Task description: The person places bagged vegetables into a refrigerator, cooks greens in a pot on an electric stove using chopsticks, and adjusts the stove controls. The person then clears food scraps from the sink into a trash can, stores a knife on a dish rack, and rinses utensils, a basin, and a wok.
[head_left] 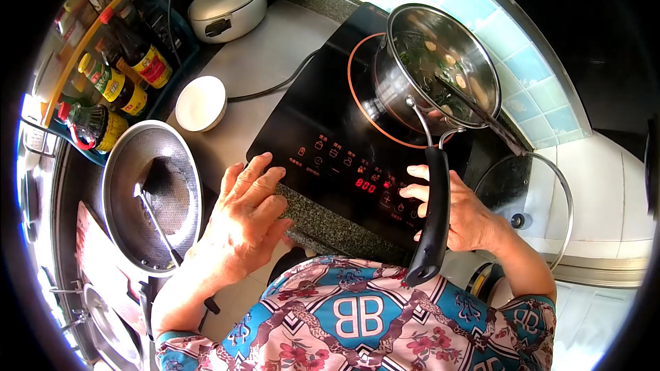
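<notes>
While the steel saucepan (395, 82) sits on the induction cooker (295, 120), its black handle (434, 213) juts over the near edge; a lifted right wrist could knock it and slop the liquid. Under that handle, the right hand (469, 218) reaches in, fingers loosely spread near the lit display (366, 185), apparently gripping nothing; contact is unclear. The left hand (240, 223) is palm-down, empty, fingers slightly parted, by the cooker's left corner.

A granite counter (306, 216) carries a grey sheet (289, 34) and a black induction cooktop (309, 110). The sheet bears a white bowl (200, 104), the cooktop a steel saucepan (440, 65)
</notes>
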### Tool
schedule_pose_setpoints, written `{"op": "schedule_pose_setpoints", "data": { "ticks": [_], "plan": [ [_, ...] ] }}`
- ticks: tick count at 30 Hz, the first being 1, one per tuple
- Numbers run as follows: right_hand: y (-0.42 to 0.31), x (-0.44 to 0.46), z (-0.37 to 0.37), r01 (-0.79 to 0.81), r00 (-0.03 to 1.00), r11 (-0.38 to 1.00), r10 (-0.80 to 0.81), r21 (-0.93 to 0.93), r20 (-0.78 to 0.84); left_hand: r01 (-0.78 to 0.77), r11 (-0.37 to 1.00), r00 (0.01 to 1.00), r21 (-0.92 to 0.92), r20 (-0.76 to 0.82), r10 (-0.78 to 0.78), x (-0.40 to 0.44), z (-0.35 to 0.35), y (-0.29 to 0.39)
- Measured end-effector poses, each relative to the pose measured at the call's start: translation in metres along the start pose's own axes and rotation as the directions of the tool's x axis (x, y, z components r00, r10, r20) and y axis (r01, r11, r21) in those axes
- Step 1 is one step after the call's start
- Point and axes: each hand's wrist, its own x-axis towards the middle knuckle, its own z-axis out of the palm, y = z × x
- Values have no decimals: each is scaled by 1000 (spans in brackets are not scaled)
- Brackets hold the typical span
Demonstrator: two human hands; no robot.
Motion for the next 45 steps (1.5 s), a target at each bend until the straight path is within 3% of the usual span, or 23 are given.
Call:
{"op": "schedule_pose_setpoints", "data": {
  "ticks": [15, 22, 24, 28, 30, 33, 37, 41, 44, 45],
  "plan": [
    [-4, 5, 11, 70, 998, 998, -70, -7, 6, 0, 999, 1000, 32, -7, 0, -6, -1, 0],
    [-4, -4, 5, 101, 958, 995, -94, 11, -271, 16, 1000, 998, -2, -58, -17, -15, -3, -5],
    [1, -10, 4, 109, 980, 994, -109, -6, -166, 53, 998, 994, -27, -97, -55, -20, -4, -8],
    [1, -9, 7, 102, 956, 995, -91, 24, -279, 115, 993, 983, -1, -142, -114, -27, -9, -9],
    [3, -11, 1, 25, 976, 998, -11, 64, -217, 104, 994, 981, -13, -164, -105, -26, -13, -7],
    [1, -8, -2, 42, 962, 994, -13, 99, -274, 132, 990, 967, -40, -212, -137, -27, -14, -6],
    [0, -9, -3, -9, 974, 994, 33, 107, -224, 164, 983, 944, -85, -274, -182, -35, -12, -11],
    [3, -12, -1, -78, 987, 997, 80, 16, -141, 280, 951, 899, -130, -313, -308, -45, -12, -9],
    [1, -7, -1, 48, 990, 999, -50, -17, -135, 342, 932, 877, -123, -314, -363, -52, -15, -3],
    [-6, -6, -5, 53, 993, 991, -65, -121, -102, 376, 919, 866, -122, -306, -395, -56, -15, -2]
  ]
}}
